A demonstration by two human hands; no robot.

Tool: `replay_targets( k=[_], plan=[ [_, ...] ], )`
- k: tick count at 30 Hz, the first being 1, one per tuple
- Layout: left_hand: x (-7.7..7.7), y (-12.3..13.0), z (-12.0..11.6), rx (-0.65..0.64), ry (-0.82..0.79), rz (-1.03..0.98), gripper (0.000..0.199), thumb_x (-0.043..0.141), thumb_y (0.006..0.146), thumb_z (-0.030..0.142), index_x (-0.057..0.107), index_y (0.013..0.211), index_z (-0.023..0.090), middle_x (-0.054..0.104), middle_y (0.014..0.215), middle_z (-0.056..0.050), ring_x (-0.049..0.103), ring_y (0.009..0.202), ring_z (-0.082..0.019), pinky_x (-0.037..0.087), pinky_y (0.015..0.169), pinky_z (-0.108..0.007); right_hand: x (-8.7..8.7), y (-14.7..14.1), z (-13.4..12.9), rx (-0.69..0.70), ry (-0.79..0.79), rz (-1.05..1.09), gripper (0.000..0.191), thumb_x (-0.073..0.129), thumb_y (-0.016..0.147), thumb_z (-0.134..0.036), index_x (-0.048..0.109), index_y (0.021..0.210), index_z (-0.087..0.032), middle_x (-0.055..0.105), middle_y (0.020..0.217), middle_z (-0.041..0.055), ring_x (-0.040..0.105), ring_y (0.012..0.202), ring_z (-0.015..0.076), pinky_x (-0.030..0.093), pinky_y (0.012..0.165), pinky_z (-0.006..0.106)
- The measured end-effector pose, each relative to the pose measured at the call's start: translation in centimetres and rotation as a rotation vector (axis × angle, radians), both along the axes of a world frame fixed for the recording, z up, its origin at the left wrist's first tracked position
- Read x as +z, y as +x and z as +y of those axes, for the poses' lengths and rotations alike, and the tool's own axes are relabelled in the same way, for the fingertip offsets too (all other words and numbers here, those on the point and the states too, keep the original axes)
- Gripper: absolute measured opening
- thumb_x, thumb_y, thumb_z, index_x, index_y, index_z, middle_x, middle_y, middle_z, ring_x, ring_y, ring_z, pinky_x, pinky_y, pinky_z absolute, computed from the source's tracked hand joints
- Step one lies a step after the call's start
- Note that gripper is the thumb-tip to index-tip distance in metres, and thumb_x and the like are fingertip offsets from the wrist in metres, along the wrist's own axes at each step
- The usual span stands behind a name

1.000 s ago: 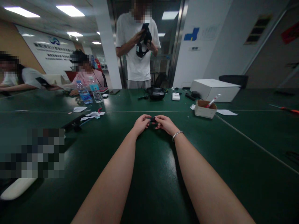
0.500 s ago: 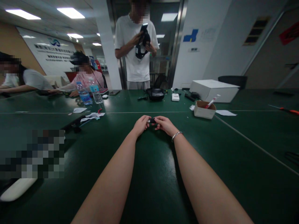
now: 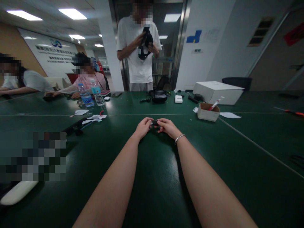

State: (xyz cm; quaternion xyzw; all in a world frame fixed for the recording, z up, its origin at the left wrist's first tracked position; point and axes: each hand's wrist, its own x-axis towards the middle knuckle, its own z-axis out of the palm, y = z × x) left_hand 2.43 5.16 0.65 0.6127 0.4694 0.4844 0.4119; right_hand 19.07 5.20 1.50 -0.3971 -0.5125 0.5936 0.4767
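Observation:
Over the middle of the dark green table [image 3: 156, 177], my two hands meet at one small black object with a silvery end [image 3: 155, 123]. My left hand [image 3: 143, 127] pinches its left, silvery end between thumb and fingers. At the other end, my right hand [image 3: 168, 127] grips the black part, its fingers curled. A silver bracelet [image 3: 180, 138] circles my right wrist. The object is short and mostly covered by my fingertips, so its exact kind cannot be made out.
A small cardboard box [image 3: 208, 113] with a pen-like stick stands to the right, before a large white box [image 3: 218, 91]. Two water bottles [image 3: 85, 96] and paper scraps [image 3: 95, 117] lie left. A black case [image 3: 159, 95] sits ahead. A person [image 3: 140, 50] stands across the table.
My hands stay in nearly the same place with the black object between them. The standing person's phone has tilted slightly in their hand.

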Motion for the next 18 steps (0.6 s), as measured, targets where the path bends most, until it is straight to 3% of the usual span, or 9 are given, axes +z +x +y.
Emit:
replay_targets(
  k=[18],
  plan=[
    [0.04,0.07,-0.02,-0.010,-0.020,-0.027,0.020,0.050,0.087,0.026,0.063,0.098,0.016,0.054,0.065,0.001,0.047,0.053,-0.008,0.038,0.049,-0.018,-0.15,0.02,0.16,-0.005,0.009,0.000,0.007,0.066,0.084,-0.015,0.063,0.090,-0.015,0.067,0.066,0.0003,0.048,0.039,0.0044,0.058,0.049,0.023]
  ],
)
